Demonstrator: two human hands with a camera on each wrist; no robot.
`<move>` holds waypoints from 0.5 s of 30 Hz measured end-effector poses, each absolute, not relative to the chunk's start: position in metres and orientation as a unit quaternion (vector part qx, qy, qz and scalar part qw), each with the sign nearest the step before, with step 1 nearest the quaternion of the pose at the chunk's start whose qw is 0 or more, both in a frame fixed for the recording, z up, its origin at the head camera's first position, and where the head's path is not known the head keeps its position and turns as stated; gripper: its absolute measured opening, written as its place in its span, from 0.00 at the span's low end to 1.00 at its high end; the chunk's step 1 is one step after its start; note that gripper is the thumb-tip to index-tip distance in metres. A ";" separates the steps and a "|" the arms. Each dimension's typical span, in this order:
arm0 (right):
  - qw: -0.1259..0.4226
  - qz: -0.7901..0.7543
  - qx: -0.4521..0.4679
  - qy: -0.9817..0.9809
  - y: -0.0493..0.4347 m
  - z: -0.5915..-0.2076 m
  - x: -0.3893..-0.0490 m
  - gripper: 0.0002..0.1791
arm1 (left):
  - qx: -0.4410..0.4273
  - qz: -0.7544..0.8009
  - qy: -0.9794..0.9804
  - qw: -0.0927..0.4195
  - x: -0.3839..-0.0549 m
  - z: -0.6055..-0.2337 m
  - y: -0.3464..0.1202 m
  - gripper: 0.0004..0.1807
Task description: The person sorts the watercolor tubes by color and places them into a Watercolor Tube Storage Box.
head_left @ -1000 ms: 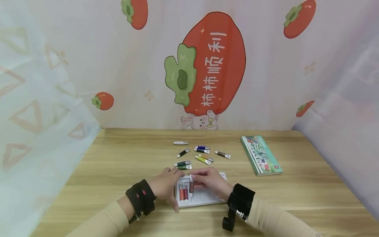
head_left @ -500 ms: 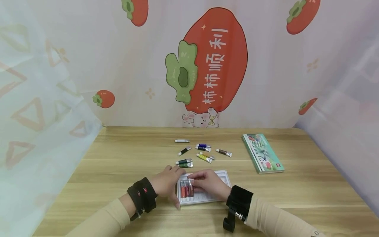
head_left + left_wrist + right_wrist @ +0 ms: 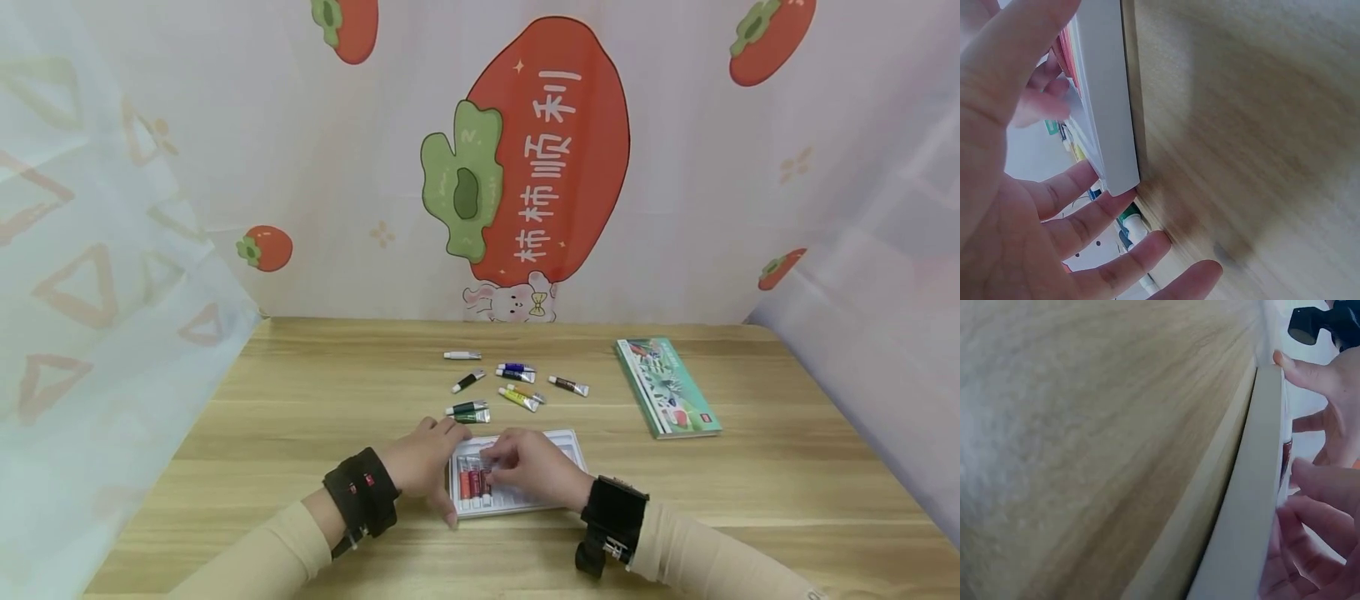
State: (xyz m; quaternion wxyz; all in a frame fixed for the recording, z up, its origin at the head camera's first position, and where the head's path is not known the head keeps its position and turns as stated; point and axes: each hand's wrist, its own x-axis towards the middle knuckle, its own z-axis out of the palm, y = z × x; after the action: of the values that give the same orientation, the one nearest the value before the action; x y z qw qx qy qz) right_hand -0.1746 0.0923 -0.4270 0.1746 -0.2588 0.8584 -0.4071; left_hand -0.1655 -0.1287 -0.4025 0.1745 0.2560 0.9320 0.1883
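Observation:
A white paint tray (image 3: 517,506) lies on the table. Three tubes stand side by side at its left end: an orange paint tube (image 3: 465,485), a dark red paint tube (image 3: 474,483) and a brown paint tube (image 3: 487,486). My left hand (image 3: 420,460) holds the tray's left end, thumb at the near corner and fingers at the far one; the left wrist view shows fingertips at the tray's corner (image 3: 1107,169). Over the tray, my right hand (image 3: 540,468) has its curled fingers and thumb on the brown tube, partly covering it.
Beyond the tray lie a white tube (image 3: 461,356), a black tube (image 3: 468,381), green tubes (image 3: 468,414), blue tubes (image 3: 515,372), yellowish tubes (image 3: 519,398) and another brown tube (image 3: 568,386). A green illustrated box (image 3: 667,387) rests at the back right.
The brown tube has come down from above the tray into line beside the red one, and the right hand's fingers have drawn in closer over it. The left hand keeps its place on the tray.

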 end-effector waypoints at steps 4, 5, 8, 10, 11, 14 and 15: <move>0.181 -0.381 -0.283 0.861 0.092 -0.423 -0.173 0.14 | 0.256 0.189 0.932 0.176 -0.166 -0.403 -0.129 0.60; 0.181 -0.368 -0.291 0.864 0.092 -0.422 -0.172 0.14 | 0.256 0.188 0.932 0.177 -0.166 -0.403 -0.129 0.60; 0.174 -0.328 -0.319 0.872 0.090 -0.419 -0.171 0.15 | 0.254 0.189 0.931 0.180 -0.167 -0.404 -0.129 0.60; 0.162 -0.294 -0.339 0.879 0.088 -0.417 -0.170 0.15 | 0.255 0.191 0.931 0.179 -0.167 -0.404 -0.129 0.59; 0.154 -0.277 -0.350 0.881 0.087 -0.416 -0.169 0.15 | 0.257 0.192 0.930 0.178 -0.167 -0.404 -0.129 0.59; 0.132 -0.223 -0.370 0.892 0.084 -0.413 -0.165 0.15 | 0.263 0.192 0.930 0.172 -0.168 -0.405 -0.129 0.59; 0.127 -0.209 -0.375 0.894 0.083 -0.412 -0.164 0.15 | 0.263 0.191 0.930 0.171 -0.168 -0.406 -0.130 0.59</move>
State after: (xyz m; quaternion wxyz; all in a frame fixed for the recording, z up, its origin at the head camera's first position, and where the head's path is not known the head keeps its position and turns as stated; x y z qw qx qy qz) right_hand -0.1641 0.0829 -0.4125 0.1270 -0.3747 0.8943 -0.2090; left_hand -0.1676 -0.1297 -0.4055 0.1714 0.2629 0.9301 0.1911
